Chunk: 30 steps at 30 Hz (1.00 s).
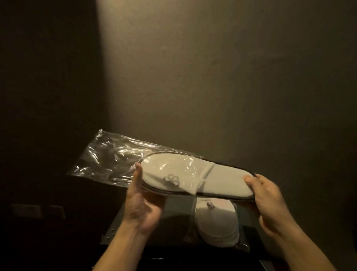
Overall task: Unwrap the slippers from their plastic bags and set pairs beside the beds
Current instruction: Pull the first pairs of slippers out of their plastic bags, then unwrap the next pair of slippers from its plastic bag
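Observation:
A flat pair of white slippers (223,181) with dark trim and a small logo is held level in front of me. The toe half lies inside a clear plastic bag (107,157) that trails to the left; the heel half sticks out to the right. My left hand (144,205) grips the toe end through the plastic from below. My right hand (270,200) holds the bare heel end, thumb on top. Below them a second wrapped pair of white slippers (215,223) lies on a dark glass surface (172,224).
A beige wall fills the background, lit from above. The left side is very dark, with a faint wall plate (26,210) low down. The dark surface has metal brackets (110,234) at its left edge, and something black lies at the bottom centre.

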Motion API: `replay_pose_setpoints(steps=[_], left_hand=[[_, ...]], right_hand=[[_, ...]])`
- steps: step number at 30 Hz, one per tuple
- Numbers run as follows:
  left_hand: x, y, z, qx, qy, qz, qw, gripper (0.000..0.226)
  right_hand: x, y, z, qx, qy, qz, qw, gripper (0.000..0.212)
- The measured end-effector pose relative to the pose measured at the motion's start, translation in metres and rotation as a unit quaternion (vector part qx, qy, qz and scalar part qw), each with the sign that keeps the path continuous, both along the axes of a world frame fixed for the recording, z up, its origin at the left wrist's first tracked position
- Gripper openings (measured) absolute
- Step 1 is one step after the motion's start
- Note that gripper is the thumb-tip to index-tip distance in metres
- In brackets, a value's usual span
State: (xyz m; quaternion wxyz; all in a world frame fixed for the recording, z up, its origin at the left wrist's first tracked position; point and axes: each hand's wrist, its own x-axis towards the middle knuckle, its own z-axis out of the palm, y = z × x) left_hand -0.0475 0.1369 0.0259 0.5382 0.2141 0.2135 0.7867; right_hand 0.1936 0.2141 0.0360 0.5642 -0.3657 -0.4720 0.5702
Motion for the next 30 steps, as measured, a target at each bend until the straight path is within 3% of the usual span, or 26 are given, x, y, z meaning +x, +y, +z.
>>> replay_pose_setpoints(steps=[3, 6, 8, 15, 18, 25, 28, 30], left_hand=[[0.010, 0.007, -0.003, -0.036, 0.035, 0.022, 0.998, 0.041], [-0.006, 0.010, -0.002, -0.023, 0.020, 0.084, 0.996, 0.061], [-0.026, 0.008, -0.002, -0.009, 0.006, 0.115, 0.993, 0.047], [-0.053, 0.007, -0.016, -0.057, 0.007, 0.187, 0.981, 0.039], [-0.038, 0.010, -0.021, -0.059, 0.030, 0.192, 0.979, 0.041], [0.004, 0.016, -0.031, -0.088, 0.001, 0.053, 0.995, 0.040], [-0.004, 0.000, -0.028, -0.002, -0.002, -0.048, 0.999, 0.083], [-0.005, -0.008, -0.024, -0.009, 0.060, -0.049, 0.997, 0.094]], right_hand=[[-0.002, -0.002, -0.001, -0.008, -0.004, 0.003, 1.000, 0.015], [0.009, -0.001, 0.001, 0.004, -0.010, -0.026, 1.000, 0.013], [0.023, 0.002, 0.002, 0.006, -0.002, -0.063, 0.998, 0.016], [0.051, 0.010, 0.009, -0.067, 0.087, -0.132, 0.985, 0.012], [0.030, 0.005, 0.014, -0.070, 0.119, -0.111, 0.984, 0.013], [-0.061, -0.021, -0.005, -0.090, 0.169, -0.001, 0.981, 0.011], [-0.082, -0.030, -0.023, -0.098, 0.166, 0.001, 0.981, 0.011], [-0.090, -0.034, -0.037, -0.095, 0.157, -0.003, 0.983, 0.012]])
